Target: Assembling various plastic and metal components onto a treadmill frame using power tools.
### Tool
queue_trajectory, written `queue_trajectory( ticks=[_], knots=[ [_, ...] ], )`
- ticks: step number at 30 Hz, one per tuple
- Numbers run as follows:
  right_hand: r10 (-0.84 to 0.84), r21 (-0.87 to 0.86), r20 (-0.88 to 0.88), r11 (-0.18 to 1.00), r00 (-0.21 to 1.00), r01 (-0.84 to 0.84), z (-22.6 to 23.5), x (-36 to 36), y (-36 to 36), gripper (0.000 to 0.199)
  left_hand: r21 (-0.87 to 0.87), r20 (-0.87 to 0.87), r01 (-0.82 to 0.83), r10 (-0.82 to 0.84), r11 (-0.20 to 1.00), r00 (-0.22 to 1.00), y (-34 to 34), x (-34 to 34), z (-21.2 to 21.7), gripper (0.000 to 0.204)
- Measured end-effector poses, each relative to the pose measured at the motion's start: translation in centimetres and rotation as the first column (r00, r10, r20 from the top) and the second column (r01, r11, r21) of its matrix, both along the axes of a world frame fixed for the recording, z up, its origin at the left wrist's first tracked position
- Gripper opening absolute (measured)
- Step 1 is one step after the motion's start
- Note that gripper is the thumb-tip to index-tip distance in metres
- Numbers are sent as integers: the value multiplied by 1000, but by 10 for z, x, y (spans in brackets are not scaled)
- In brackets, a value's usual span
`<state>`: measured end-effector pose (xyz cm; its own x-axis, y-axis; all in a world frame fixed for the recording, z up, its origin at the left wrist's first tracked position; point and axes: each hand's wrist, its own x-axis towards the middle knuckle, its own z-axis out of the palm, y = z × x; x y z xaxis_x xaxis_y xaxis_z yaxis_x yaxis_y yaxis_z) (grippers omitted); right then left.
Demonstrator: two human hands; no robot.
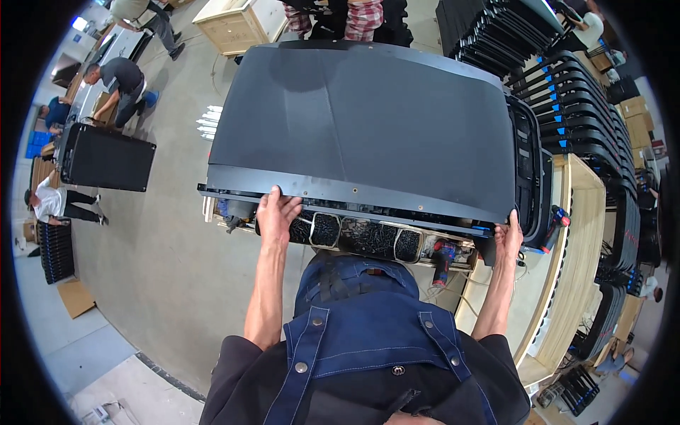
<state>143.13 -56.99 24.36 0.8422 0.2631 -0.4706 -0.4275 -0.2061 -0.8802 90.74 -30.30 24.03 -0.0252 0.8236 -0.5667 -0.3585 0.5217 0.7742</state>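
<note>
My left hand (278, 210) and right hand (508, 237) both clamp the big dark panel's (361, 120) near edge; a slipping grip could drop it onto the bench (577, 234).

Illumination: bright, even, overhead. Soft sheen on the large dark grey matte rectangular panel (361, 120). Shadows faint. Focus sharp centrally; strong fisheye curvature and black vignette at edges.

Factory floor; stacked black panels (567, 92); wood crate (234, 25); workers.
</note>
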Motion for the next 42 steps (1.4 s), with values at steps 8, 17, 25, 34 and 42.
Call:
queue_trajectory(
  ticks=[8, 17, 25, 34, 42],
  knots=[
    [109, -137, 155, 987, 982, -88, 19, -25, -25, 43, 79, 21, 19, -20, 997, 1000, -8, -19, 1, 31],
    [302, -355, 282, 915, 911, -193, 21, -31, -31, 39, 72, -88, 146, -140, 987, 986, -21, -33, -5, 32],
    [364, -477, 346, 862, 865, -173, 34, -48, -27, 53, -39, -334, 588, -565, 808, 755, -24, -71, -7, 39],
    [870, -829, 341, 457, 355, -323, 42, -5, -37, 36, -5, 499, -59, 54, 998, 865, 5, -75, -62, 72],
    [954, -872, 221, 287, 205, -396, 54, 6, -17, 23, -45, 552, -86, 96, 995, 829, 2, -83, -79, 63]
  ],
)
